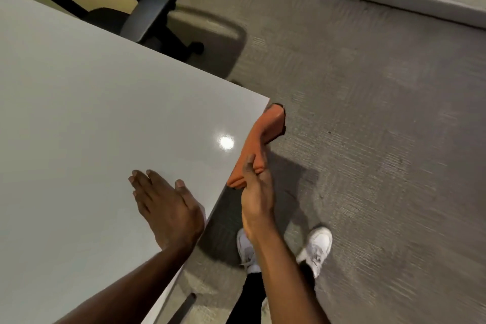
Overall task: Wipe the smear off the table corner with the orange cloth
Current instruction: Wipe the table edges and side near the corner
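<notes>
Head view: the left hand (168, 205) lies flat on the table (92, 113) near its corner, fingers spread wide. The right hand (256, 192) sits just off the table's edge, fingers closed around the folded orange cloth (259, 139), which lies along that edge toward the corner. No smear can be made out.

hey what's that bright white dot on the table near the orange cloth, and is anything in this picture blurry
Head view: the dot is glare, an overhead light reflected in the glossy table, not the smear. Also head view: the carpet and white shoes show motion blur; the right hand gripping the orange cloth casts a shadow on the floor; the wide lens bends the table edge.
</notes>
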Available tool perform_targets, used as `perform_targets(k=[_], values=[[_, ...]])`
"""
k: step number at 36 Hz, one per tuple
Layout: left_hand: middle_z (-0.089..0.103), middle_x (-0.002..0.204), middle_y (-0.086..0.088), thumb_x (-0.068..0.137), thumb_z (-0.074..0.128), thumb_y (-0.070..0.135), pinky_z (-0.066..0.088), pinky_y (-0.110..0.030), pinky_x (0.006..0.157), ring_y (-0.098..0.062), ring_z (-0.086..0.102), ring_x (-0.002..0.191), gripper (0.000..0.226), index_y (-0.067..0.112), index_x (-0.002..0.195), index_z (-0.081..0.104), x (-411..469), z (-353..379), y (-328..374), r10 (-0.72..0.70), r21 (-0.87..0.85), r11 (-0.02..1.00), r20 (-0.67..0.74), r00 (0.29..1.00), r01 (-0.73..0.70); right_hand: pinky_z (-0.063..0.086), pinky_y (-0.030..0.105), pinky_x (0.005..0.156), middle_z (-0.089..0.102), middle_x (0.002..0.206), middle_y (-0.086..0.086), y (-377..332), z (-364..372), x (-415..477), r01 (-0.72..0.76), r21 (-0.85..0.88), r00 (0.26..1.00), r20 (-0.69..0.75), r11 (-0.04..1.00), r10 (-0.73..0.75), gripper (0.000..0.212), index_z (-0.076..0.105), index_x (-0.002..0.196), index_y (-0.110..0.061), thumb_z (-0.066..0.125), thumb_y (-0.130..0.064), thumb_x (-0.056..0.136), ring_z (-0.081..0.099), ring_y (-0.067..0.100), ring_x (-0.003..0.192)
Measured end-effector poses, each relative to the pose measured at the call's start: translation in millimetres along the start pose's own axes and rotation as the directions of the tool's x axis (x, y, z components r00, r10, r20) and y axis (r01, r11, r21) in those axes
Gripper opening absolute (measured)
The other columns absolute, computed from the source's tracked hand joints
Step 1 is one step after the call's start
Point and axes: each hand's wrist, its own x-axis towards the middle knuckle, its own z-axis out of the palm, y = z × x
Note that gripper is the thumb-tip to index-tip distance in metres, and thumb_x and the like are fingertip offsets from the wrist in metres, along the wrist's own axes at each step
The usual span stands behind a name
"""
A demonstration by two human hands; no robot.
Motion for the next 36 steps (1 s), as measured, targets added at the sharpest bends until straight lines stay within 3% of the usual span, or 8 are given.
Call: perform_targets(k=[7, 11, 15, 18, 21, 24, 28, 36], values=[[0.001, 0.187, -0.018, 0.11, 0.021, 0.043, 0.003, -0.051, 0.141, -0.031, -0.004, 0.175, 0.079, 0.0, 0.175, 0.013, -2, -3, 4, -0.021, 0.003, 1.0, -0.01, 1.0, 0.021, 0.053, 0.012, 0.09, 0.081, 0.095, -0.028, 49, -18, -46, -0.225, -0.028, 0.973, -0.062, 0.974, 0.223, 0.014, 0.076, 0.106, -0.03, 0.063, -0.025, 0.109, 0.074, -0.003, 0.098], [0.002, 0.186, -0.019, 0.111, 0.024, 0.041, 0.003, -0.05, 0.141, -0.032, -0.002, 0.175, 0.077, -0.001, 0.175, 0.013, -2, -5, 6, -0.022, 0.022, 1.0, -0.011, 1.0, 0.022, 0.044, 0.039, 0.125, 0.067, 0.153, 0.002, 11, -14, 3, -0.145, 0.075, 0.989, 0.037, 0.987, 0.143, 0.043, 0.057, 0.156, -0.015, 0.056, -0.021, 0.113, 0.061, 0.016, 0.142], [0.008, 0.185, -0.025, 0.11, 0.029, 0.035, 0.005, -0.051, 0.141, -0.037, 0.003, 0.174, 0.074, -0.006, 0.172, 0.019, -4, -6, 10, -0.026, 0.016, 1.0, -0.021, 0.999, 0.026, 0.055, 0.019, 0.108, 0.061, 0.158, 0.009, -12, -17, 60, -0.089, 0.098, 0.996, 0.028, 0.991, 0.086, 0.045, 0.05, 0.16, -0.014, 0.05, -0.019, 0.115, 0.061, 0.022, 0.142], [0.008, 0.185, -0.023, 0.11, 0.028, 0.037, 0.006, -0.051, 0.141, -0.036, 0.004, 0.174, 0.076, -0.005, 0.173, 0.018, -4, -6, 12, -0.025, 0.013, 1.0, -0.022, 0.999, 0.025, 0.049, 0.033, 0.119, 0.047, 0.168, 0.021, -21, -11, 66, -0.064, 0.103, 0.998, 0.026, 0.993, 0.061, 0.058, 0.04, 0.165, -0.005, 0.054, -0.025, 0.113, 0.054, 0.029, 0.147], [0.006, 0.186, -0.021, 0.109, 0.024, 0.041, 0.004, -0.049, 0.142, -0.033, 0.001, 0.175, 0.079, -0.003, 0.174, 0.016, -2, -4, 9, -0.024, 0.029, 0.999, -0.016, 1.0, 0.024, 0.029, 0.05, 0.135, 0.035, 0.177, -0.008, -11, -8, 30, 0.019, -0.051, 0.997, 0.069, 0.998, -0.016, 0.075, 0.027, 0.172, -0.019, 0.053, -0.041, 0.105, 0.039, 0.017, 0.161], [0.012, 0.185, -0.023, 0.109, 0.027, 0.041, 0.008, -0.051, 0.141, -0.034, 0.006, 0.174, 0.078, -0.005, 0.172, 0.022, -1, -1, 7, -0.025, 0.008, 1.0, -0.053, 0.998, 0.025, 0.041, 0.02, 0.124, 0.035, 0.159, -0.05, 5, -17, -13, 0.081, -0.163, 0.988, 0.145, 0.983, -0.058, 0.072, 0.022, 0.166, -0.045, 0.053, -0.054, 0.102, 0.044, -0.013, 0.148], [0.016, 0.184, -0.024, 0.109, 0.03, 0.04, 0.011, -0.052, 0.141, -0.036, 0.01, 0.174, 0.077, -0.007, 0.17, 0.027, -2, 1, 6, -0.028, 0.002, 1.0, -0.071, 0.997, 0.028, 0.033, 0.047, 0.133, 0.014, 0.177, -0.025, 8, -23, -29, 0.09, -0.22, 0.977, 0.206, 0.971, -0.044, 0.065, 0.018, 0.157, -0.057, 0.055, -0.038, 0.106, 0.025, 0.01, 0.166], [0.014, 0.185, -0.019, 0.11, 0.034, 0.041, 0.011, -0.051, 0.141, -0.03, 0.008, 0.175, 0.075, -0.002, 0.171, 0.026, -1, 3, 3, -0.032, -0.045, 0.999, -0.073, 0.997, 0.029, 0.029, 0.018, 0.127, 0.014, 0.181, -0.003, -36, -12, 77, 0.143, -0.128, 0.989, 0.064, 0.981, -0.136, 0.07, 0.021, 0.172, -0.019, 0.056, -0.014, 0.112, 0.023, 0.011, 0.164]])
